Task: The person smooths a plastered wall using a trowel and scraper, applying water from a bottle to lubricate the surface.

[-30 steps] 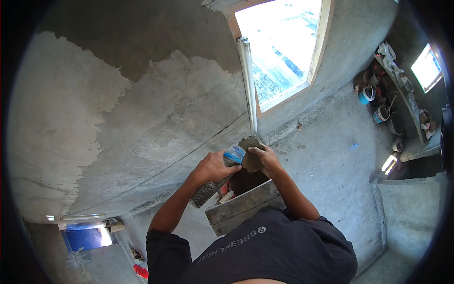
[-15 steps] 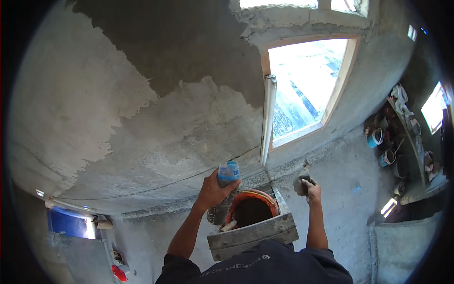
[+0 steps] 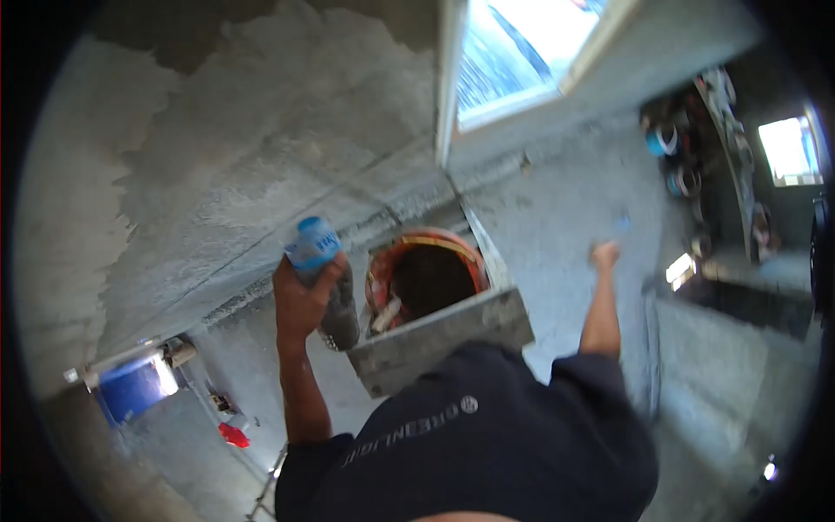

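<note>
My left hand (image 3: 298, 300) is wrapped round a plastic bottle (image 3: 341, 315), its blue label and blue upper end showing above my fingers. The clear, dark-looking lower end hangs beside an orange bucket (image 3: 470, 246). Dark material (image 3: 430, 283) lies inside the bucket, and a pale handle-like piece (image 3: 385, 315) leans at its near left rim. The bucket sits within a grey wooden stand (image 3: 444, 339) in front of my body. Out to the right, my right hand (image 3: 604, 253) is closed and blurred over the grey floor; I cannot tell what it holds.
A rough wall (image 3: 235, 148) with a darker damp patch rises ahead, beside a bright window (image 3: 513, 65). Buckets (image 3: 683, 181) and a cluttered ledge (image 3: 726, 130) stand far right. A red item (image 3: 233, 435) lies on the floor at lower left.
The view has tilted down, showing more of the shirt and less wall. My left hand with the bottle has moved left of the bucket. The grey trowel-like tool in my right hand no longer shows.
</note>
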A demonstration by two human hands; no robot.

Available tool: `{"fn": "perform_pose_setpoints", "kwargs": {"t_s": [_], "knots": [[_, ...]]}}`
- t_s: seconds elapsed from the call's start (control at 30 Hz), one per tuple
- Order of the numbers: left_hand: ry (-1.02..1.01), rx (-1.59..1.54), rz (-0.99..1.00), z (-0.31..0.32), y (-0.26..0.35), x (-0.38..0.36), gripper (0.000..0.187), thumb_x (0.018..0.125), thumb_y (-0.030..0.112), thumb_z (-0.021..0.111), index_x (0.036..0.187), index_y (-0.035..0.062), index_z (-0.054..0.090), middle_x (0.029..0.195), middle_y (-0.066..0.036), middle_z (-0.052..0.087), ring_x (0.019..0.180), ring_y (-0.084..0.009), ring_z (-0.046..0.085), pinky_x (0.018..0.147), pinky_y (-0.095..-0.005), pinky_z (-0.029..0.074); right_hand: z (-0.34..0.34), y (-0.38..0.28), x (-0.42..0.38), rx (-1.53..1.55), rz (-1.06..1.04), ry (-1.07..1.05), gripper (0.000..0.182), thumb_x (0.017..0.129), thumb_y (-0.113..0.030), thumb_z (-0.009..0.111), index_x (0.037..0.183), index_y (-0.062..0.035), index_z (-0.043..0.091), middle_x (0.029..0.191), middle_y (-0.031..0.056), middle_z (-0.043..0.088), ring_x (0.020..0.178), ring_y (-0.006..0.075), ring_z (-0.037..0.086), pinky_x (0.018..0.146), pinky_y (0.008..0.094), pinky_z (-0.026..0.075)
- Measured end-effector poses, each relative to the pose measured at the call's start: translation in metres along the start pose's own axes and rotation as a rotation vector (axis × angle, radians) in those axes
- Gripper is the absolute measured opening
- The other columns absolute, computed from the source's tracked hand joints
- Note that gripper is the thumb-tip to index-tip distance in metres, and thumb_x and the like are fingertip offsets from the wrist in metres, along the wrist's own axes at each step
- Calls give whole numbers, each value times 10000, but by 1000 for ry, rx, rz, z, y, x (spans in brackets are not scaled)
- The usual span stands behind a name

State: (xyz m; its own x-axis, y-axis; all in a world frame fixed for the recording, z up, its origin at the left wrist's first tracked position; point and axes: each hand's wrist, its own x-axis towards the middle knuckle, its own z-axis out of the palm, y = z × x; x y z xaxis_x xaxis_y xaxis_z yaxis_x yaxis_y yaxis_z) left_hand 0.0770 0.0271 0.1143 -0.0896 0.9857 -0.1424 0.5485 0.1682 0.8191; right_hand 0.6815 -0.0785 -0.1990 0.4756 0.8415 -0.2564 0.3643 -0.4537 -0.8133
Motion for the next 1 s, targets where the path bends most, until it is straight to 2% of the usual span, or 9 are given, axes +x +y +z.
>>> {"fn": "perform_pose_setpoints", "kwargs": {"t_s": [0.07, 0.13, 0.23, 0.27, 0.3, 0.37, 0.43, 0.6, 1.0], "knots": [[2, -35, 30, -1, -40, -43, 367, 766, 258, 775, 963, -13, 626, 843, -96, 677, 779, -153, 638, 750, -322, 499, -7, 67, -148, -88, 316, 80, 406, 866, -219, 622, 1154, 58, 549, 1113, 185, 621, 934, 244, 641, 790, 366, 529], [137, -39, 183, -4, -38, 6, 348, 769, 250, 772, 954, -8, 628, 829, -86, 673, 755, -148, 630, 740, -318, 494, 31, 179, -222, -38, 497, 152, 419, 831, -239, 661, 1111, 57, 566, 1055, 178, 641, 853, 244, 654, 721, 362, 543], [29, -21, -103, -15, -14, -52, 327, 781, 240, 760, 965, 5, 627, 842, -68, 661, 747, -156, 614, 742, -318, 484, 57, 193, -266, -235, 1120, 163, 440, 778, -269, 720, 1046, 56, 592, 969, 167, 671, 732, 245, 674, 619, 355, 565], [116, -71, -81, -7, -13, -46, 324, 784, 236, 758, 973, 9, 624, 857, -61, 655, 763, -159, 608, 755, -317, 477, 69, 183, -249, 335, 1073, 483, 286, 760, -95, 723, 948, 85, 605, 924, 175, 664, 698, 247, 663, 589, 372, 571], [191, -111, -74, -3, -12, -45, 323, 787, 233, 756, 980, 13, 621, 872, -55, 648, 780, -162, 602, 767, -315, 470, 74, 107, -223, 574, 1036, 516, 230, 756, -6, 704, 921, 110, 594, 924, 188, 653, 704, 269, 662, 590, 380, 583], [137, -92, -72, 1, -18, -49, 340, 787, 240, 757, 996, 16, 611, 902, -54, 642, 824, -163, 596, 796, -319, 460, 80, 108, -173, 756, 891, 279, 292, 792, -34, 693, 1026, 111, 597, 954, 165, 651, 779, 255, 663, 647, 353, 576], [207, -86, -58, 3, -12, -50, 332, 790, 250, 755, 981, 20, 611, 893, -48, 641, 819, -160, 594, 795, -315, 455, 83, 9, -128, 990, 619, -2, 309, 817, -30, 662, 1089, 96, 588, 972, 138, 655, 815, 230, 661, 696, 322, 565], [110, -102, -40, -1, -13, -46, 301, 794, 251, 750, 947, 28, 617, 873, -49, 646, 799, -158, 592, 786, -309, 450, 94, -167, -87, 979, 375, -173, 281, 866, -108, 657, 1093, 43, 588, 973, 87, 657, 790, 186, 652, 629, 291, 529], [62, -246, 8, 9, -5, -39, 306, 788, 272, 751, 934, 29, 636, 827, -35, 654, 765, -135, 595, 745, -291, 460, 145, -242, -111, 966, 265, -357, 215, 913, -131, 604, 1061, 23, 577, 989, 86, 641, 881, 156, 631, 758, 281, 516]]}}
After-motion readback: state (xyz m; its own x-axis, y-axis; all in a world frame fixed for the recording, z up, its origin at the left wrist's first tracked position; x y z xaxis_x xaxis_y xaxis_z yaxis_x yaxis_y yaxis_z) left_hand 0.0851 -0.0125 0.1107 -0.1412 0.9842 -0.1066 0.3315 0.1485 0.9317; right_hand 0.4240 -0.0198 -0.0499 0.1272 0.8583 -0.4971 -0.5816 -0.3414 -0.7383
